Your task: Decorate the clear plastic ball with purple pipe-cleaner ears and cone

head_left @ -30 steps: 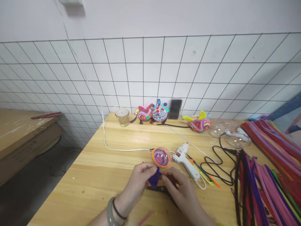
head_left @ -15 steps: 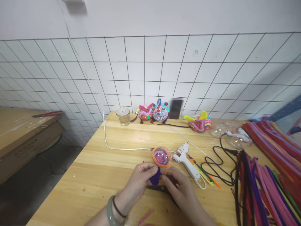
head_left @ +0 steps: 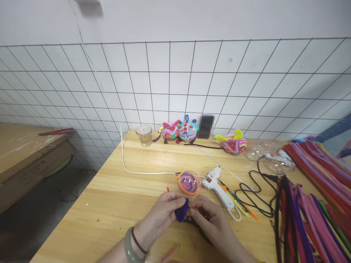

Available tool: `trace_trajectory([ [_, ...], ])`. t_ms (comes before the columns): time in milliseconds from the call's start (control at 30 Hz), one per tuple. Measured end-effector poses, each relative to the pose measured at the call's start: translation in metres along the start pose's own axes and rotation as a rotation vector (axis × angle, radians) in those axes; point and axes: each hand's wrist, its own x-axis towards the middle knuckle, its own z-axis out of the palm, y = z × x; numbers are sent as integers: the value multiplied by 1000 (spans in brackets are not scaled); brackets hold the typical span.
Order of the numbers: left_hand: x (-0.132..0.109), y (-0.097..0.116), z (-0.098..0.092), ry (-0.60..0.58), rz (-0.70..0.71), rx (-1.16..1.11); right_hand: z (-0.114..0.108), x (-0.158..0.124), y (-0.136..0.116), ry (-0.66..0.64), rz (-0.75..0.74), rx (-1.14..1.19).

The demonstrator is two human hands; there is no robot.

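The purple fuzzy piece (head_left: pixel 181 212) was up in the person's two hands, over the near part of the wooden table (head_left: pixel 106 208). Its long axis ran slantwise in view, from a top corner on the upper right to a rounded lower end on the lower left, so that this end pointed down and back toward the person. The left hand (head_left: pixel 166 212) had it pinched between thumb and fingers along its upper left side. The right hand (head_left: pixel 211 219) had thumb and forefinger brought together at its right edge (whether those tips gripped it or merely touched it, one could not tell).

Beneath the right hand lay dark scissors (head_left: pixel 189 220), largely covered. Just beyond the fingers sat a clear dome (head_left: pixel 189 182) with an orange rim, and to the right of it a white glue gun (head_left: pixel 219 188), its nozzle toward the wall and its handle slanting back to the right. A pink strip (head_left: pixel 170 252) lay near the table's front. Farther right were bundled fuzzy stems (head_left: pixel 304 215) in many colours, their length running roughly away from the person. A bangle (head_left: pixel 128 245) circled the left wrist.
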Motion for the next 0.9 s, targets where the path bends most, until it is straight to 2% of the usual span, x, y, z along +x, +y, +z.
trace_trajectory([
  [167, -1, -1, -1, -68, -37, -46, -7, -3, -10, -73, -118, -165],
  [333, -2, -1, -3, -104, -93, -47, -11, -2, -12, -133, -152, -120],
  [567, -3, 1, -3, -130, -179, -56, -7, -2, -8, -106, 16, 29],
  [700, -4, 0, -5, -164, -228, -45, -5, -3, -7, -160, 99, 191],
  [900, -6, 1, -6, -160, -298, -19, -9, -3, -5, -127, 50, 51],
])
